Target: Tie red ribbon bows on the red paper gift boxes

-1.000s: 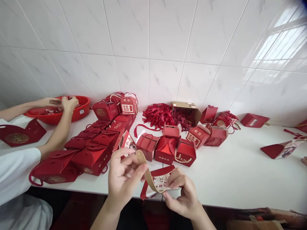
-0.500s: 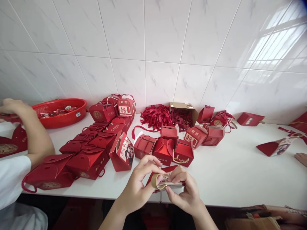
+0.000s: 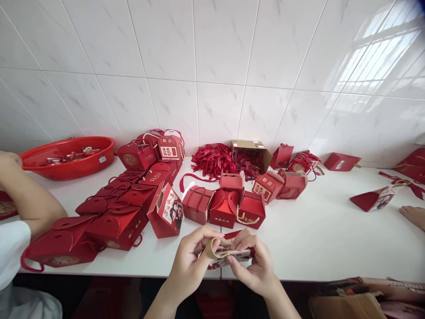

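"While the left hand [image 3: 191, 260] pinches a looped tan strap [image 3: 209, 250], what does the right hand [image 3: 255, 263] do?"

"It pinches a folded printed piece [image 3: 245, 255] that the strap curls up against. Both hands are close together, over the near edge of the table [image 3: 315, 248]."

"What stands just beyond?"

"Three red gift boxes [image 3: 223, 215] side by side, the rightmost with a gold cord handle [image 3: 246, 221]. Left of them is a red box with a picture panel [image 3: 171, 210]."

"And towards the wall?"

"A heap of dark-red ribbons [image 3: 212, 160] beside an open cardboard box [image 3: 266, 157] holding more."

"Further left?"

"Rows of closed red boxes [image 3: 116, 226], a red plastic basin [image 3: 75, 169] and a co-worker's bent arm [image 3: 36, 210]. Another person's hand [image 3: 415, 216] rests at the far right."
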A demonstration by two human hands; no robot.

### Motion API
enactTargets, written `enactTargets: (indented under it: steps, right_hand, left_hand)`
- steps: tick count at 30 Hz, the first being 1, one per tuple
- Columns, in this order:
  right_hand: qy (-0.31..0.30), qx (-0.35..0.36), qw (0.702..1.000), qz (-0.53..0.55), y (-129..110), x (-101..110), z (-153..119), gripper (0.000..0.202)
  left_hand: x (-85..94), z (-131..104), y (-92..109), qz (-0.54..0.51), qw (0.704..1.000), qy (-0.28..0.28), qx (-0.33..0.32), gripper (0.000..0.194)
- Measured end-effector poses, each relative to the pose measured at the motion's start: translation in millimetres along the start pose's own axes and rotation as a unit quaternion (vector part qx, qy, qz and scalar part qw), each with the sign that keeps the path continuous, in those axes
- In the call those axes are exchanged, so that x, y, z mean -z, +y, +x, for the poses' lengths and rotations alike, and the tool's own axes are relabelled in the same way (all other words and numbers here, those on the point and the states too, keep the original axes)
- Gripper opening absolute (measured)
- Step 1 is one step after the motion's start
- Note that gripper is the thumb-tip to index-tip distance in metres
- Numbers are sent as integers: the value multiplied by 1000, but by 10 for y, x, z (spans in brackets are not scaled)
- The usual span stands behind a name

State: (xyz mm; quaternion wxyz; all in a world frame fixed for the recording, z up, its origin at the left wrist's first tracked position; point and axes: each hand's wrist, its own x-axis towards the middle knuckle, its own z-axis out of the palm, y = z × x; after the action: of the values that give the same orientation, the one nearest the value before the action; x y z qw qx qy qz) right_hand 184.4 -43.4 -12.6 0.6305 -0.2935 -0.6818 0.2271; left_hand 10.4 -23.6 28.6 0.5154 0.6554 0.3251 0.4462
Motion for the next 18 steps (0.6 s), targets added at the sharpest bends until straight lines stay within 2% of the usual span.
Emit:
enactTargets:
  steps: [13, 18]
  right_hand:
    - [11, 31, 999, -34, -74, 22, 17, 26]
    - [9, 32, 998, -45, -59, 37, 19, 26]
  left_hand:
    - [-44, -10, -46, -26, 997, 5, -68, 11]
    - [-49, -13, -101, -39, 999, -11, -35, 12]
